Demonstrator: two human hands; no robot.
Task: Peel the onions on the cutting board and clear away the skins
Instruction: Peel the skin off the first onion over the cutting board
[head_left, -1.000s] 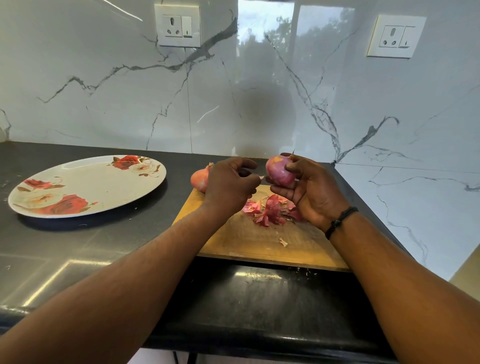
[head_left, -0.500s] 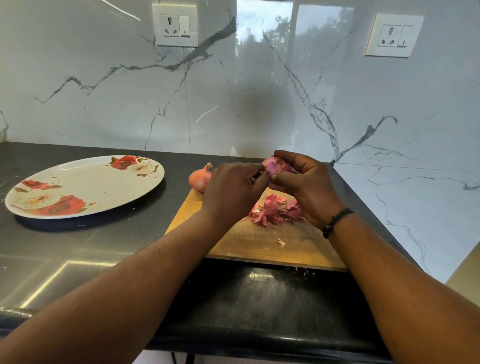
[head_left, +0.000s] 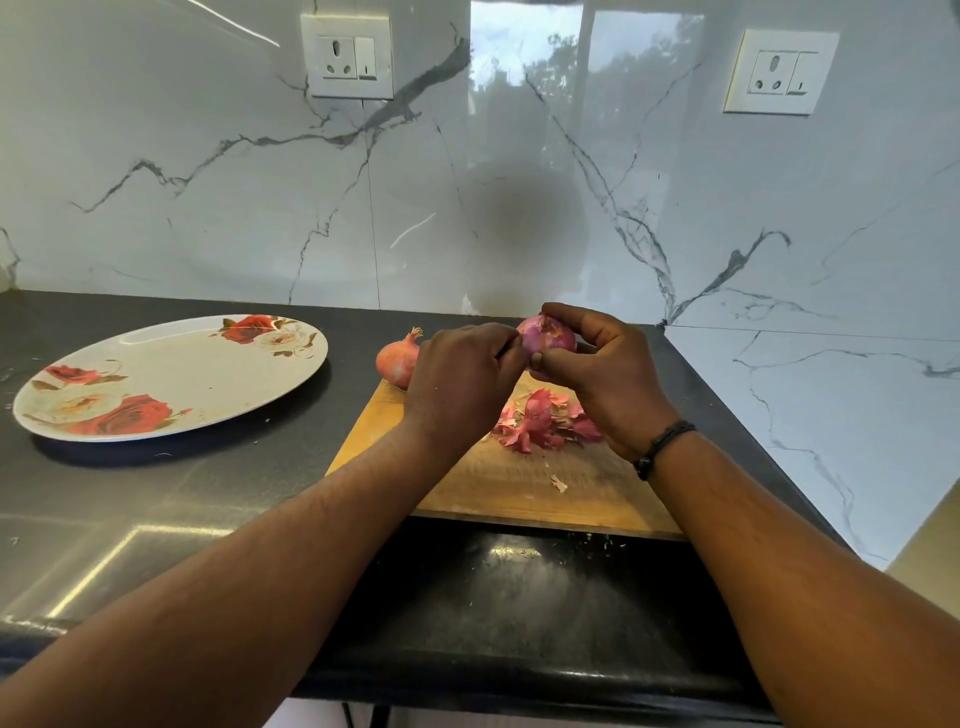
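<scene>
My right hand (head_left: 602, 374) grips a partly peeled purple onion (head_left: 548, 335) above the wooden cutting board (head_left: 519, 488). My left hand (head_left: 462, 379) is curled against the onion's left side, its fingertips pinching at the skin; the fingertips are mostly hidden. A pile of red onion skins (head_left: 540, 423) lies on the board under my hands. An unpeeled orange-brown onion (head_left: 397, 358) sits at the board's far left corner, just left of my left hand.
A large oval plate (head_left: 171, 376) with a rose pattern lies on the dark countertop (head_left: 208, 493) to the left. The marble wall behind and to the right carries two sockets (head_left: 348, 57). Small skin flakes dot the board and counter edge.
My left hand has closed in on the onion from the left and now touches it. My right hand has turned the onion slightly and wrapped more tightly round it.
</scene>
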